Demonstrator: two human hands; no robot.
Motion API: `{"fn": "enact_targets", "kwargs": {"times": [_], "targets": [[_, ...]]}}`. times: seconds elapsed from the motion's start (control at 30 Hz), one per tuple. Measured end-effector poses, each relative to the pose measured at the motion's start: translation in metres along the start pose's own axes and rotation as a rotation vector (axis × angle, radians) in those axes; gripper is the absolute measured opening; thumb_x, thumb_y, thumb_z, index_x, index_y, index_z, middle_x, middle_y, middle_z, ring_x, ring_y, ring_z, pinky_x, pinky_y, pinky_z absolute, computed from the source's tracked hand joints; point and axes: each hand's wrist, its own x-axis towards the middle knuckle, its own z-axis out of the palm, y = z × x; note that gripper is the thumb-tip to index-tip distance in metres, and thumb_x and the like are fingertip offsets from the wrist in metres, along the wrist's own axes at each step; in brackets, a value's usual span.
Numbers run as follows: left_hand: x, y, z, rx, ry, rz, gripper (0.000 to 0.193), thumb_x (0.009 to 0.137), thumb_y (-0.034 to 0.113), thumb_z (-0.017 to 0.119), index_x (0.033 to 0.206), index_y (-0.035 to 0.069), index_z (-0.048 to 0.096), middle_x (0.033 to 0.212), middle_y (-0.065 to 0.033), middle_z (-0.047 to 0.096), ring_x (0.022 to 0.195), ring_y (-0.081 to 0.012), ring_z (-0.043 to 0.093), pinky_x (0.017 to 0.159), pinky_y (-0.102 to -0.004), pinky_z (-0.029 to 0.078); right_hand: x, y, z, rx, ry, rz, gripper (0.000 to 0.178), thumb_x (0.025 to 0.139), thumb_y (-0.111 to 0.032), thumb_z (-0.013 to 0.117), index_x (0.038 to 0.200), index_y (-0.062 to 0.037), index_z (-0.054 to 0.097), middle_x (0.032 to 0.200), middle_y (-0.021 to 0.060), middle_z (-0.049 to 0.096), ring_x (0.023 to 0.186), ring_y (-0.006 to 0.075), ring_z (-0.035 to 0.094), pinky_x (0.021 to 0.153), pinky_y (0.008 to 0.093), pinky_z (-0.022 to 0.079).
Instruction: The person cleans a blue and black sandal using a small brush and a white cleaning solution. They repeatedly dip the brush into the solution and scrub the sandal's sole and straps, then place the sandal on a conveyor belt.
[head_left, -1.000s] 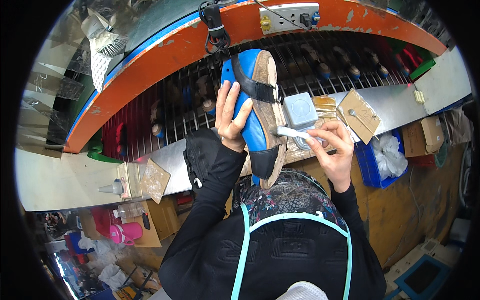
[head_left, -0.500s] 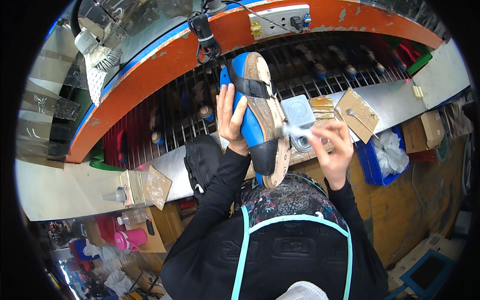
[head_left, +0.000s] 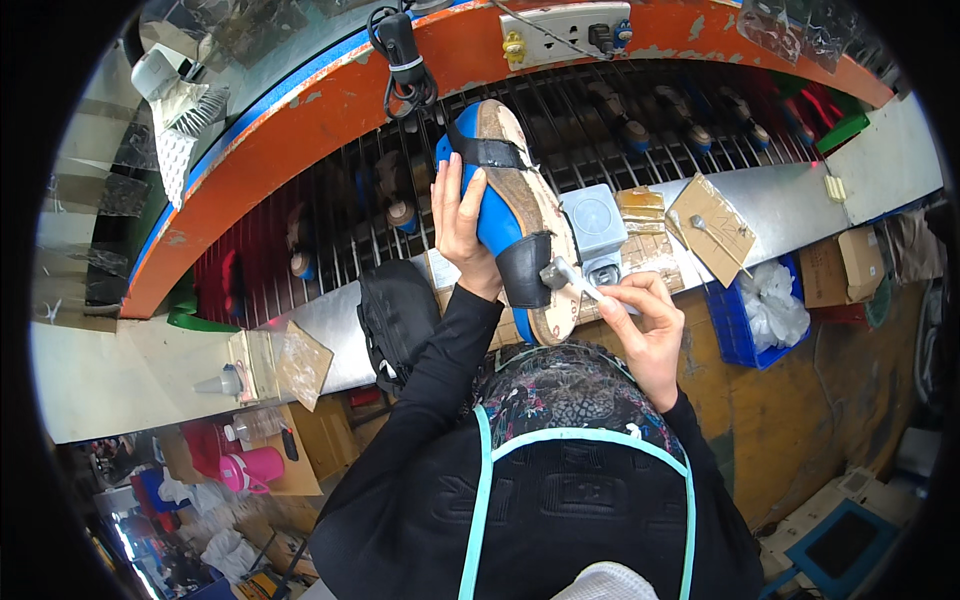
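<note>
A sandal with black straps and a brown footbed (head_left: 522, 192) is fitted on a blue shoe last (head_left: 500, 222), tilted with its pale underside to the right. My left hand (head_left: 463, 228) grips the last from the left side, fingers laid along the blue surface. Between the fingertips of my right hand (head_left: 645, 335) is a small brush (head_left: 580, 283) with a pale handle. Its head meets the sole edge beside the wide black strap (head_left: 524, 272). Just right of the sandal stand a pale square box with a round lid (head_left: 594, 218) and a small round pot (head_left: 603, 272), partly hidden.
Behind the bench edge, several lasts lie on a rack of metal rods (head_left: 560, 125) under an orange arch (head_left: 300, 110). A black bag (head_left: 398, 322) lies left of my forearm. Two brushes rest on cardboard (head_left: 712, 228); a blue crate (head_left: 745, 325) holds plastic bags.
The brush has moved down along the sole edge to the wide strap, and my right hand has come lower with it. My left hand keeps its grip on the last.
</note>
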Motion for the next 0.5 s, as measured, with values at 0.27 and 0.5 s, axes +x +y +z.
{"fn": "enact_targets", "kwargs": {"times": [0.27,0.5], "targets": [[-0.002,-0.004,0.0,0.014,0.015,0.012,0.042,0.079,0.018,0.072,0.12,0.015,0.063,0.135,-0.0175,0.055,0.128,-0.0378,0.049,0.107,-0.0521,0.035,0.02,0.0,0.013,-0.076,0.117,-0.119,0.015,0.081,-0.008,0.075,0.095,-0.0021,0.074,0.089,0.0041,0.055,0.079,0.0109,0.053,0.062,0.0226,0.043],[0.005,-0.003,-0.003,0.029,0.009,-0.01,0.043,0.078,0.016,0.071,0.12,0.015,0.063,0.134,-0.0171,0.055,0.126,-0.0383,0.05,0.106,-0.0513,0.036,0.022,-0.001,0.013,-0.232,0.176,-0.291,0.018,0.077,-0.006,0.077,0.094,-0.0055,0.074,0.087,0.0026,0.056,0.069,0.0101,0.05,0.06,0.0236,0.04]]}}
